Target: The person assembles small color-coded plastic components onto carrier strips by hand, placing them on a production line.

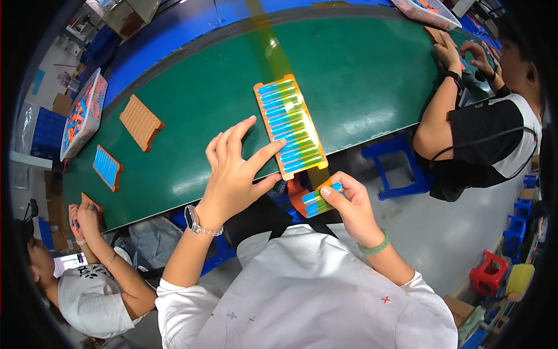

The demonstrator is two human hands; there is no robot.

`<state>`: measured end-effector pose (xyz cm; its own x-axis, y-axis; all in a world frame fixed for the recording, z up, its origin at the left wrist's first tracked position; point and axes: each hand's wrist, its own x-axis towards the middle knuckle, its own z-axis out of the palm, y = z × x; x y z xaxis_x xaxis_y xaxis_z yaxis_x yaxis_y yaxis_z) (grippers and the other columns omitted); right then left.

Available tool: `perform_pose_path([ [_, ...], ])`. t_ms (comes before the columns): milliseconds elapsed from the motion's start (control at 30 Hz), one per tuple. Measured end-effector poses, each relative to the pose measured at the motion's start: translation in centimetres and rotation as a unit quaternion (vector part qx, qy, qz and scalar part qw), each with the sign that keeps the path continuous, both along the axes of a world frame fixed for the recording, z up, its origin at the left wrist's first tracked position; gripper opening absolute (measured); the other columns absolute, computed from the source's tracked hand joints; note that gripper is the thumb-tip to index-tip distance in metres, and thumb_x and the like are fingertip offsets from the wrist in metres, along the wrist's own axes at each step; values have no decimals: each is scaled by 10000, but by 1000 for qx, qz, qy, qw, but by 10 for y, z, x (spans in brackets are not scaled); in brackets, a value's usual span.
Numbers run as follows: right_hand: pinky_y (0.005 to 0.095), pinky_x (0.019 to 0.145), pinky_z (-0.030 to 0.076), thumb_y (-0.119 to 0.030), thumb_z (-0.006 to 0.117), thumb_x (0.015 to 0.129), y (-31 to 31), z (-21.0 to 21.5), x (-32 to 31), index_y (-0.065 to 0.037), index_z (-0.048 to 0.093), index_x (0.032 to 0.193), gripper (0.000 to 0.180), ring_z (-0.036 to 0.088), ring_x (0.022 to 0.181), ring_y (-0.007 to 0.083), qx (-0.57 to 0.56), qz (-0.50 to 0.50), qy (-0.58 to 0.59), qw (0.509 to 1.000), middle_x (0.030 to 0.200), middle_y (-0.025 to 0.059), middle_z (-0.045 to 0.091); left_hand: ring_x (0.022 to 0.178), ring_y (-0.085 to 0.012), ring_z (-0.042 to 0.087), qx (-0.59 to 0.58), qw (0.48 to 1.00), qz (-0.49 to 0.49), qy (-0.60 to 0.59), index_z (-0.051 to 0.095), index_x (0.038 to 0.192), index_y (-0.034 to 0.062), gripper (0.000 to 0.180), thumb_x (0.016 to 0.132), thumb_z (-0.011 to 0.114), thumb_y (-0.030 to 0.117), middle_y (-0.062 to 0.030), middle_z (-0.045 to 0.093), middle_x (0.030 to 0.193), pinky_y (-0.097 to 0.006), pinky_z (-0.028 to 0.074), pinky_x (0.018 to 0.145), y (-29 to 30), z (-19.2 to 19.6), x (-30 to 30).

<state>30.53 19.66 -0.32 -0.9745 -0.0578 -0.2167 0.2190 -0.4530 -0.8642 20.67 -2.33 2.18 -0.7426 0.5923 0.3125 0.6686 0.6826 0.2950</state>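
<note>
An orange slotted tray (317, 152) lies in front of me near the table's edge, with several blue sticks (280, 118) side by side in its slots. Yellow see-through tape (302, 116) runs lengthwise over the sticks and on across the table. My left hand (229, 168) is open with spread fingers; its index fingertip reaches the sticks and its thumb is at the tray's left edge. Just past the tray's near end, my right hand (353, 208) pinches a short strip of blue sticks (314, 203) joined by yellow tape.
On the green table (197, 87) are an orange ridged tray (139, 123), another tray with blue sticks (107, 167) and a basket of orange and blue pieces (85, 116). Co-workers' hands work at left (86, 220) and right (449, 55). A blue stool (395, 166) stands right.
</note>
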Motion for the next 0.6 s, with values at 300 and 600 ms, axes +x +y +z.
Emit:
perform_pose_path([
  [300,237,736,533,-106,608,958,-2,-1,-2,0,587,980,111,655,811,86,26,4,13,1000,927,60,674,1304,-359,348,-40,999,7,5,586,1291,239,678,666,844,285,-149,361,1449,-522,235,1083,6,3,1],
  [600,249,754,540,-105,607,960,-9,-4,-4,0,588,986,109,653,830,94,-14,23,13,1000,951,65,675,1338,-368,311,-57,998,-11,-28,558,1315,217,705,665,831,212,-139,356,1448,-518,209,1107,4,10,-3],
])
